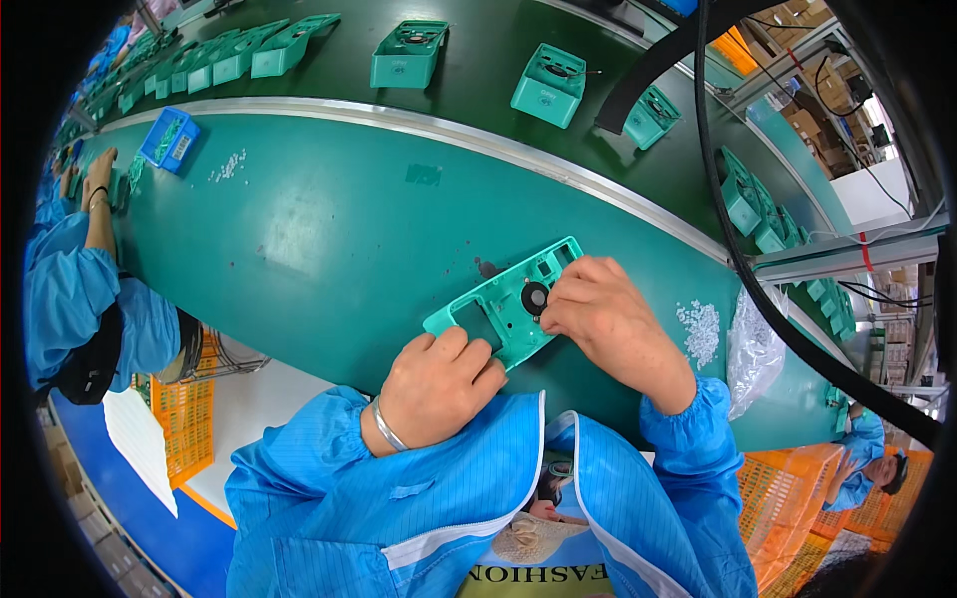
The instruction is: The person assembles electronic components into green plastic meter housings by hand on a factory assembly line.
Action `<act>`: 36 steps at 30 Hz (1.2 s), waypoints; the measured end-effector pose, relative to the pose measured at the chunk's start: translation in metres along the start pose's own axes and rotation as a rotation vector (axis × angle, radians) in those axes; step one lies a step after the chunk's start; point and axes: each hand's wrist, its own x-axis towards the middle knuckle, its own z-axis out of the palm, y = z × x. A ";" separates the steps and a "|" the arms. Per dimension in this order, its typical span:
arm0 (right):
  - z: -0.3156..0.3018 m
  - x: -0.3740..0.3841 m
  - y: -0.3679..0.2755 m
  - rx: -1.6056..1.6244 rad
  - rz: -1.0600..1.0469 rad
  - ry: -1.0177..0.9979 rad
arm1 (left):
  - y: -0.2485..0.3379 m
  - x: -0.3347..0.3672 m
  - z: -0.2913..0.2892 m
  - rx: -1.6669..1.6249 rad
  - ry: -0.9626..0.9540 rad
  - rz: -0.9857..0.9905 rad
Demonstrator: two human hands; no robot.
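Note:
A green plastic housing (508, 309) lies aslant on the green bench in front of me, its open inside facing up. It has a large rectangular opening toward its left end and a round black speaker (534, 296) right of its middle. My left hand (434, 394), with a silver bracelet at the wrist, is closed on the housing's near left edge. Beside the speaker, my right hand (610, 317) is pinched with its fingertips down at the housing. Those fingers hide whatever small thing they may hold.
Small white parts (701, 332) lie heaped beside a clear plastic bag (755, 349) on the right. A thick black cable (733, 239) hangs there. Several green housings (409, 58) stand on the belt beyond the metal rail. A co-worker's hand (100, 171) is left, near a blue bin (169, 141).

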 end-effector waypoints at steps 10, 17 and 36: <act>-0.006 0.020 0.002 -0.123 0.029 -0.162 | -0.004 -0.003 0.001 0.000 -0.055 0.029; -0.004 0.027 0.027 0.094 0.022 -0.088 | -0.013 -0.003 0.000 -0.010 -0.009 0.026; -0.010 0.029 0.110 -0.145 0.322 0.468 | -0.166 0.170 0.064 0.296 0.203 -0.181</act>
